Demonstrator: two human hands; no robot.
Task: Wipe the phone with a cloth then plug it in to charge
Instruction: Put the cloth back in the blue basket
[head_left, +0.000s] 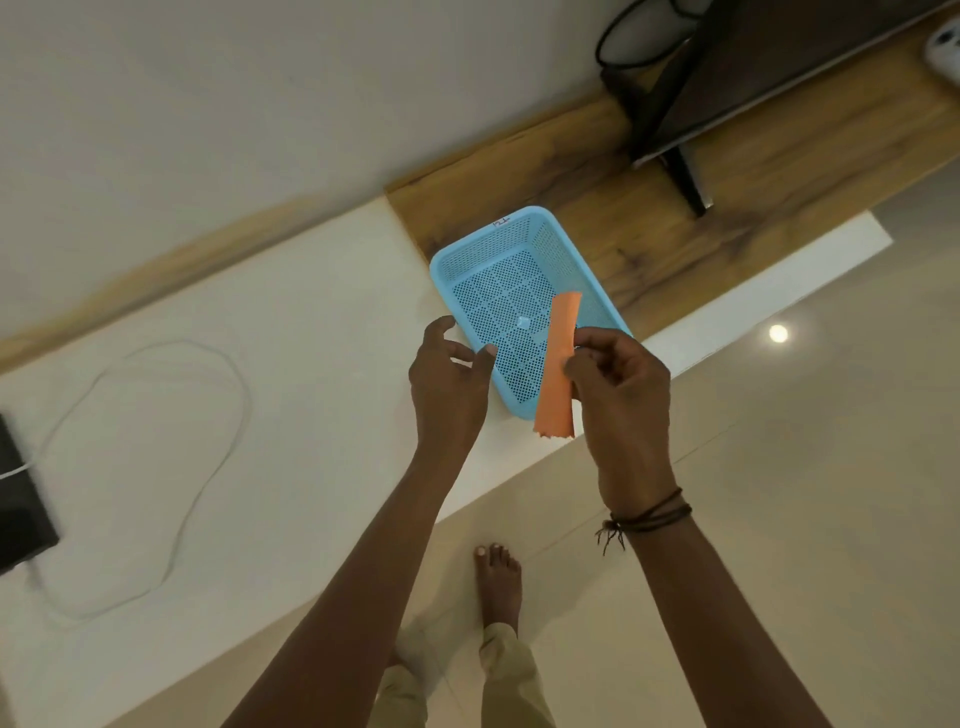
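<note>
My right hand (618, 384) pinches a folded orange cloth (558, 364), held upright over the near end of a blue perforated basket (498, 270). My left hand (449, 384) hovers beside the basket's near left corner, fingers apart, holding nothing. A dark phone (21, 499) lies at the far left edge of the white counter (311, 322), partly cut off, with a thin white cable (208, 467) plugged into it. The cable loops widely across the counter.
The basket straddles the white counter and a wooden shelf (675, 208). A dark screen on a stand (727, 93) sits at the back right, with black cables behind it. A white device (945, 47) lies at the top right corner. My bare foot (496, 582) stands on the tiled floor.
</note>
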